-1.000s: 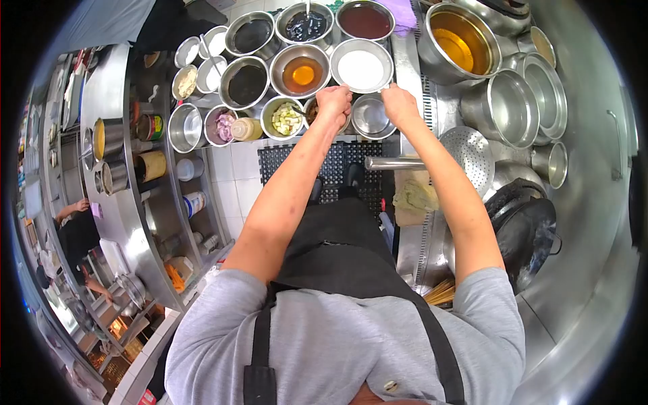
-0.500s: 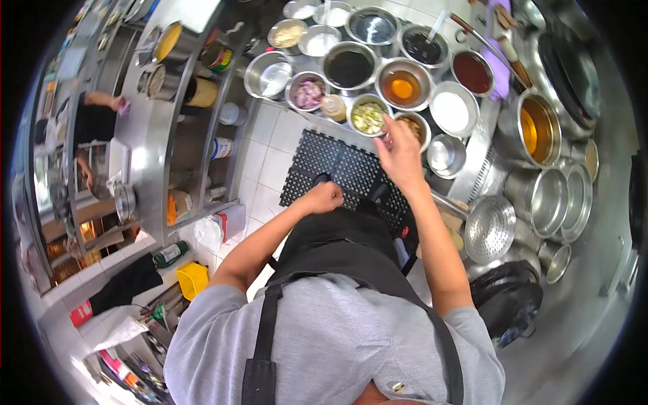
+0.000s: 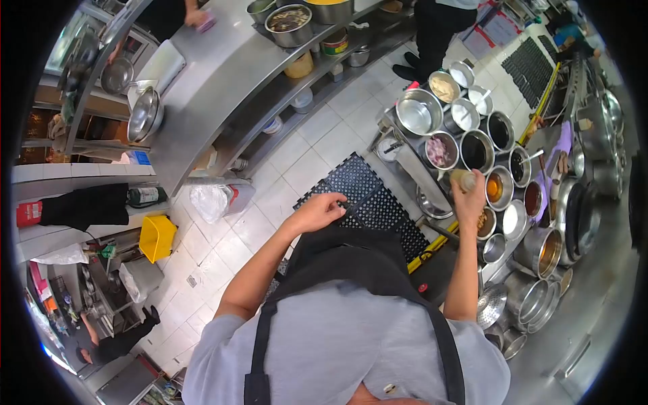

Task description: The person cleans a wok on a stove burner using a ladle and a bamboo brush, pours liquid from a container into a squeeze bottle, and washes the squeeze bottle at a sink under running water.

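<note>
1. White floor tiles [image 3: 297, 155] are spreading under the whole workplace in the head view, with a steel counter [image 3: 216, 84] curving across the upper left and a black rubber mat [image 3: 344, 177] lying ahead of the wearer's apron [image 3: 344, 266]. A yellow bin [image 3: 156, 238] is standing at left, and a co-worker's hand [image 3: 196, 17] is showing at the far top left.

2. Steel bowls are crowding together at right. An onion bowl [image 3: 453, 154] is sitting just beyond a pale bottle [image 3: 462, 177], towards the upper left; a bowl of dark liquid [image 3: 489, 164] is standing just beyond it too, and an orange-filled bowl [image 3: 506, 199] is sitting to its right.

3. Over this cluster, the right hand [image 3: 469, 202] is hovering, its thumb and fingers partly bent and standing on either side of the bottle, which is lying straight off the fingertips. Because the hand is covering part of it, I cannot tell how firm the grip is or which way the bottle's long axis is running.

4. Well apart from the bottle, the left hand [image 3: 316, 212] is hanging above the mat, near the apron, its fingers loosely half-curled and holding nothing. Clearly, the right hand is being the nearer one.
</note>
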Available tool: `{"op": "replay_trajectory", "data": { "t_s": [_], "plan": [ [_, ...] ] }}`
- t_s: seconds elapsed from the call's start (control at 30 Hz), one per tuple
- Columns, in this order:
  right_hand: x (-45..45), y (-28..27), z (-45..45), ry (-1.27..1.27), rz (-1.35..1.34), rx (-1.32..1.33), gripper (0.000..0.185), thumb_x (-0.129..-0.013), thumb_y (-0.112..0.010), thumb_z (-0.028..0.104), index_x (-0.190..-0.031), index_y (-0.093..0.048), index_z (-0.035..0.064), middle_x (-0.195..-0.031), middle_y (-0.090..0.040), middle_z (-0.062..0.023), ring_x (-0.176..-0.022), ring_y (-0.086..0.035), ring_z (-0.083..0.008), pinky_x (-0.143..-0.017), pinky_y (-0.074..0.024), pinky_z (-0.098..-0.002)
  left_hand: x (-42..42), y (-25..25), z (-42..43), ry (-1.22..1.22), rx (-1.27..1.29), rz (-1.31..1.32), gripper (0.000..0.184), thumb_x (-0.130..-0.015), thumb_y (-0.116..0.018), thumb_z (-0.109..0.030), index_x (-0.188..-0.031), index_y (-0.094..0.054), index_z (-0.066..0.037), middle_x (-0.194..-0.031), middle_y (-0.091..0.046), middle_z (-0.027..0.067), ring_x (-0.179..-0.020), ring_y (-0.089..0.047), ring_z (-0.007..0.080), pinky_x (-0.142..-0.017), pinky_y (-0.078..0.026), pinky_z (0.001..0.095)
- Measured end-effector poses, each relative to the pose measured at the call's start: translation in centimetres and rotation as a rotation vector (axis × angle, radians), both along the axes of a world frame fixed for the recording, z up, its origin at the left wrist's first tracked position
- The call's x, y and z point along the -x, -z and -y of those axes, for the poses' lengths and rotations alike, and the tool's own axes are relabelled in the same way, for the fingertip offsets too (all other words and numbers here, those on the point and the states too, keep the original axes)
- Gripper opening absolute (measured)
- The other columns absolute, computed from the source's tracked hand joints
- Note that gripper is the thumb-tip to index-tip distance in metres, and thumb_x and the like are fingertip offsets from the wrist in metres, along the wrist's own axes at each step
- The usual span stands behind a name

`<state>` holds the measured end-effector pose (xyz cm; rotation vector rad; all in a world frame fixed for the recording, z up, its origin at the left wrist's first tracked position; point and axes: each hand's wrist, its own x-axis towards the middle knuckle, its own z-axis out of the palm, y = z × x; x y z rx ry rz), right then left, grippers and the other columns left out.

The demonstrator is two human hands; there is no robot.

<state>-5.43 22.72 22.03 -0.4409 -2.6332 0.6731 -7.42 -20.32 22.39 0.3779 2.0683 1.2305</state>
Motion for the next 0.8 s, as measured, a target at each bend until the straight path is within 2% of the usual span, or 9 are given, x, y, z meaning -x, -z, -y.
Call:
{"op": "replay_trajectory", "data": {
  "t_s": [0.1, 0.2, 0.33, 0.37, 0.43, 0.57, 0.6, 0.7, 0.8],
  "plan": [
    [1.2, -6.9, 4.5, -0.027, 0.009, -0.004, 0.060, -0.075, -0.087, 0.015, -0.127, -0.060, 0.0000, -0.116, -0.068, -0.0178, -0.107, -0.068, -0.0352, -0.095, -0.0533, -0.0412, 2.4, -2.4, 3.1, -0.083, -0.017, 0.105, 0.046, -0.093, -0.070, -0.016, -0.134, -0.062, 0.001, -0.095, -0.072, 0.0097, -0.076, -0.065, 0.0153, -0.069, -0.053, 0.0331],
    [4.1, -11.0, 10.5, -0.154, 0.064, 0.112, 0.063, -0.074, -0.087, 0.014, -0.129, -0.060, 0.0003, -0.117, -0.068, -0.0178, -0.107, -0.068, -0.0349, -0.094, -0.0539, -0.0410, 5.1, -3.3, 3.5, -0.103, -0.100, -0.059, 0.056, -0.086, -0.075, -0.012, -0.139, -0.058, 0.000, -0.115, -0.069, 0.0139, -0.094, -0.068, 0.0224, -0.081, -0.055, 0.0360],
    [10.0, -12.3, 19.7, -0.465, 0.135, 0.296, 0.067, -0.075, -0.087, 0.016, -0.133, -0.058, 0.0028, -0.118, -0.068, -0.0182, -0.105, -0.070, -0.0361, -0.093, -0.0563, -0.0416, 9.9, -4.5, 1.9, -0.083, -0.189, -0.409, 0.079, -0.078, -0.080, -0.011, -0.149, -0.047, -0.005, -0.143, -0.053, 0.0197, -0.134, -0.050, 0.0387, -0.112, -0.043, 0.0432],
    [11.7, -11.8, 21.7, -0.531, 0.154, 0.392, 0.067, -0.075, -0.087, 0.016, -0.134, -0.057, 0.0039, -0.119, -0.067, -0.0185, -0.104, -0.070, -0.0365, -0.092, -0.0571, -0.0418, 11.1, -4.5, 2.0, -0.124, -0.141, -0.450, 0.079, -0.077, -0.081, -0.011, -0.148, -0.047, -0.005, -0.142, -0.054, 0.0197, -0.133, -0.051, 0.0392, -0.111, -0.043, 0.0440],
    [15.1, -9.7, 25.0, -0.701, 0.107, 0.437, 0.068, -0.076, -0.087, 0.019, -0.135, -0.057, 0.0049, -0.119, -0.067, -0.0187, -0.104, -0.069, -0.0371, -0.090, -0.0585, -0.0422, 13.1, -4.1, 2.0, -0.204, -0.035, -0.522, 0.079, -0.074, -0.082, -0.011, -0.146, -0.049, -0.004, -0.140, -0.056, 0.0195, -0.132, -0.053, 0.0403, -0.111, -0.043, 0.0458],
    [20.6, -6.2, 30.2, -0.867, 0.016, 0.631, 0.088, -0.077, -0.086, 0.013, -0.154, -0.043, 0.0095, -0.129, -0.062, -0.0153, -0.100, -0.070, -0.0314, -0.083, -0.0584, -0.0368, 17.1, -0.8, 5.9, -0.478, -0.063, -0.426, 0.067, -0.073, -0.084, -0.007, -0.134, -0.057, -0.003, -0.128, -0.066, 0.0133, -0.116, -0.065, 0.0281, -0.098, -0.052, 0.0407],
    [21.5, -4.9, 30.6, -0.904, 0.076, 0.908, 0.096, -0.079, -0.085, 0.011, -0.160, -0.034, 0.0114, -0.137, -0.057, -0.0161, -0.091, -0.069, -0.0276, -0.078, -0.0583, -0.0345, 17.8, 0.5, 7.7, -0.575, -0.039, -0.357, 0.064, -0.074, -0.085, -0.006, -0.132, -0.059, -0.003, -0.126, -0.066, 0.0118, -0.112, -0.065, 0.0243, -0.096, -0.053, 0.0386],
    [21.4, 2.5, 31.6, -0.693, 0.281, 1.205, 0.093, -0.081, -0.083, 0.010, -0.160, -0.034, 0.0107, -0.134, -0.058, -0.0182, -0.081, -0.066, -0.0246, -0.075, -0.0579, -0.0331, 21.7, 1.3, 11.2, -0.747, -0.012, -0.434, 0.056, -0.077, -0.088, -0.009, -0.126, -0.063, -0.002, -0.118, -0.069, 0.0098, -0.107, -0.066, 0.0186, -0.095, -0.053, 0.0352],
    [16.3, 13.7, 32.4, -0.458, 0.430, 0.960, 0.082, -0.084, -0.080, 0.010, -0.156, -0.040, 0.0077, -0.126, -0.062, -0.0211, -0.085, -0.068, -0.0306, -0.078, -0.0584, -0.0382, 25.5, 2.8, 16.2, -0.799, 0.208, -0.603, 0.050, -0.082, -0.086, -0.008, -0.126, -0.063, -0.001, -0.119, -0.068, 0.0085, -0.107, -0.065, 0.0202, -0.096, -0.052, 0.0343]
  ]
}}
